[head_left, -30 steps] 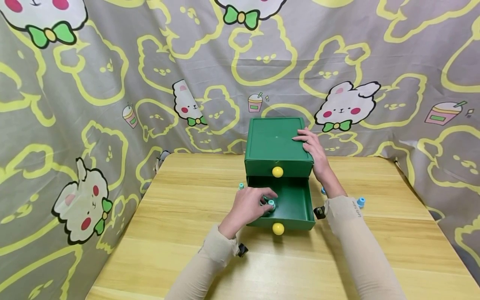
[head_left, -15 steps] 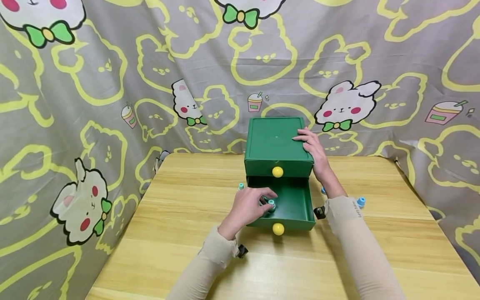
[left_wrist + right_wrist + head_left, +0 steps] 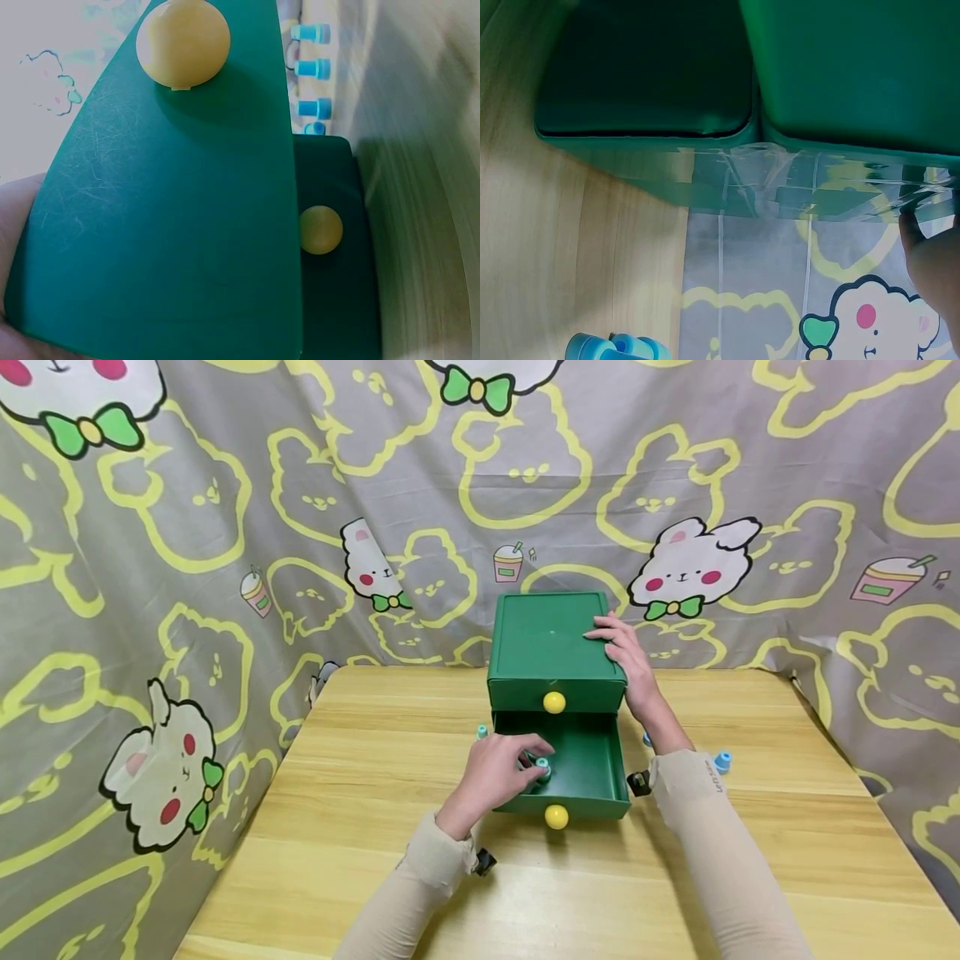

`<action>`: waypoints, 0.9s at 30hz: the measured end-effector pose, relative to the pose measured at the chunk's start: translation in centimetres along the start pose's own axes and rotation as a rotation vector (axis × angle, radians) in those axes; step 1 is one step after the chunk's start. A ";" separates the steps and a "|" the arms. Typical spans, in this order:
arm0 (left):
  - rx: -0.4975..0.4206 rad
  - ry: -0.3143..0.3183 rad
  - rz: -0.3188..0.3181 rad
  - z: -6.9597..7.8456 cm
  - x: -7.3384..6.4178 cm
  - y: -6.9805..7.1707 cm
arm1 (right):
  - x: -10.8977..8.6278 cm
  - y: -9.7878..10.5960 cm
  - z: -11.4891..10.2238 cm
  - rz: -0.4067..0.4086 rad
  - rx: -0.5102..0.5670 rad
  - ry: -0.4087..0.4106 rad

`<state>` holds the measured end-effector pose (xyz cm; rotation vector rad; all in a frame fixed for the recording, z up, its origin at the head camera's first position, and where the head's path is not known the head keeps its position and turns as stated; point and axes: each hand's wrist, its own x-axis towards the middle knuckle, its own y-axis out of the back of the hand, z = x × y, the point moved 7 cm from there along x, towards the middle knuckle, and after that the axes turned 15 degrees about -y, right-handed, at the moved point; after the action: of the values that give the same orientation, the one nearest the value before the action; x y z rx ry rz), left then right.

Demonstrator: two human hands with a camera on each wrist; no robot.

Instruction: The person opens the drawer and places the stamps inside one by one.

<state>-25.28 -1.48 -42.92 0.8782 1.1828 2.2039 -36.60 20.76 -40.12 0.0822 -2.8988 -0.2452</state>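
Observation:
A green drawer cabinet stands on the table with a lower drawer pulled out. Reaching over that drawer's left side, my left hand pinches a small teal cone-shaped piece with a wider base. In the left wrist view the open drawer's front and yellow knob fill much of the picture and hide the piece. My right hand rests on the cabinet's top right edge, its fingers lying on the top. The right wrist view catches part of this hand by the cabinet's clear side.
A teal piece stands left of the cabinet. Blue pieces stand to its right, and several line up in the left wrist view. The upper drawer, with its yellow knob, is closed. A patterned curtain hangs behind the table.
The head view has shifted very slightly. Both hands, the drawer and the teal piece keep their places.

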 end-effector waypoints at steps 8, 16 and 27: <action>-0.002 0.001 0.006 0.0 0.0 0.0 | 0.0 0.0 0.0 0.000 -0.001 0.000; -0.005 -0.001 0.009 -0.1 -0.1 0.0 | -0.1 -0.2 -0.2 0.000 0.004 0.003; 0.004 -0.012 0.022 -0.1 0.0 0.0 | 0.0 0.0 -0.1 0.004 0.010 0.001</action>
<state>-25.31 -1.56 -42.98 0.9083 1.1779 2.2114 -36.56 20.72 -40.05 0.0776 -2.8993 -0.2302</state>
